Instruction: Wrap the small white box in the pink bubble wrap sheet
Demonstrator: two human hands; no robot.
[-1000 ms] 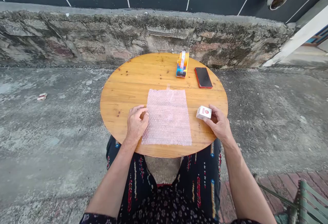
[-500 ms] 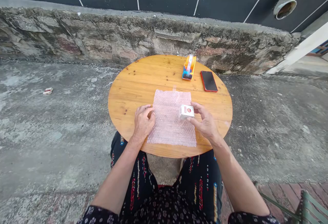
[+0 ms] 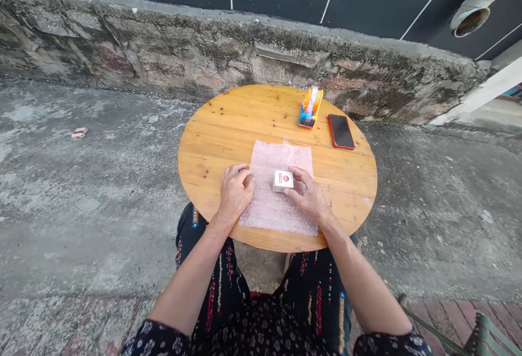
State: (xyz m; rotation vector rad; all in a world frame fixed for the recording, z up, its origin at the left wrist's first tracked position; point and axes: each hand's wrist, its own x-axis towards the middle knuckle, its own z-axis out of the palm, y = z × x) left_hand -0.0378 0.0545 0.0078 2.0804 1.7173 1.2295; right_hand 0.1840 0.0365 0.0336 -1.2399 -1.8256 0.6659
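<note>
The left hand (image 3: pixel 236 190), curled, is at the bubble wrap (image 3: pixel 277 212)'s left edge, whether gripping I cannot tell; the right hand (image 3: pixel 309 194) holds a white box (image 3: pixel 283 180) over the wrap's middle; farther along the table (image 3: pixel 216 144), a phone (image 3: pixel 341 131), then a tape dispenser (image 3: pixel 311 107)

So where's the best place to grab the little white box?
Probably by its near and far sides, coming from the right, the way the right grip holds the little white box: thumb near, a finger at the far side. It's small and blocky with flat sides, and it sits printed face up over the bubble wrap, so a pinch should leave the top uncovered.
</note>
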